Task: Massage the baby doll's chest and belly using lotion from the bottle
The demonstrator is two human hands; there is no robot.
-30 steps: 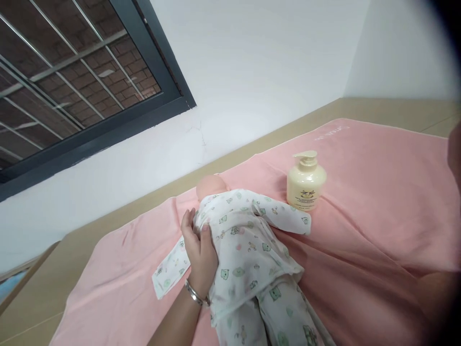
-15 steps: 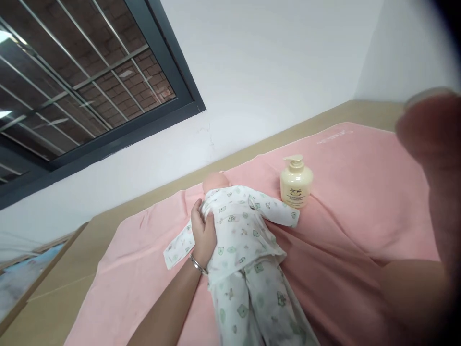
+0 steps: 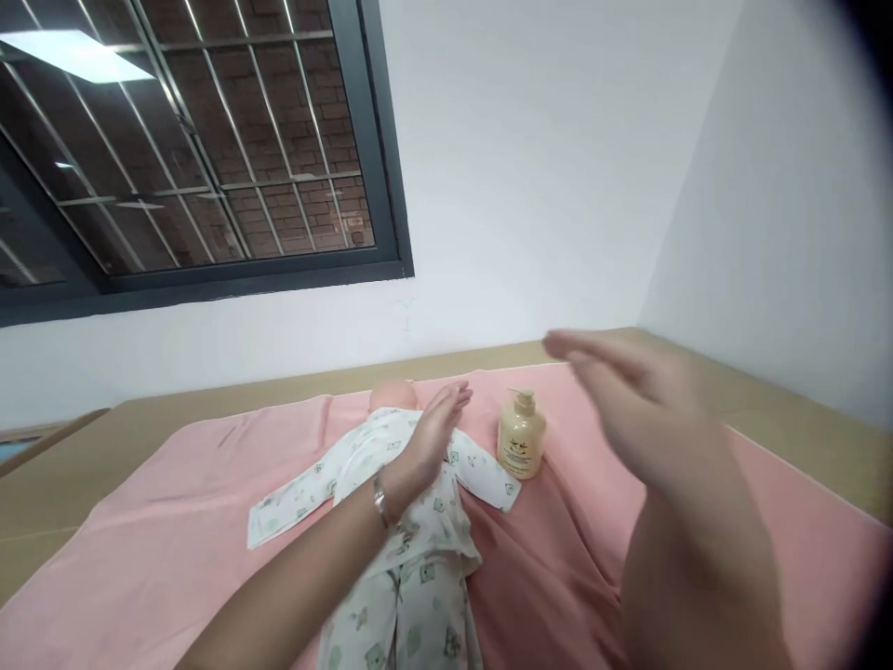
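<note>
A doll (image 3: pixel 411 558) in white pajamas with a green print lies on a pink towel (image 3: pixel 202 484), its bald head (image 3: pixel 393 396) toward the wall. My left hand (image 3: pixel 436 433), with a silver bracelet (image 3: pixel 380 498) at the wrist, is over the doll's upper body, fingers stretched out and holding nothing. Part of the chest is hidden behind it. A cream pump bottle (image 3: pixel 521 435) stands upright beside the doll's right-side sleeve. My right hand (image 3: pixel 628 381), smeared by motion, is raised to the right of the bottle with its fingers extended and nothing visible in it.
The towel covers much of a tan padded surface (image 3: pixel 167 395) with a raised edge at left. Behind it is a white wall (image 3: pixel 516 186). A dark-framed window (image 3: pixel 387 186) with metal bars is at upper left.
My left hand has let go of the doll's side and lifted up and right. The right hand has swung in from the right edge. The camera view has tilted upward and levelled.
</note>
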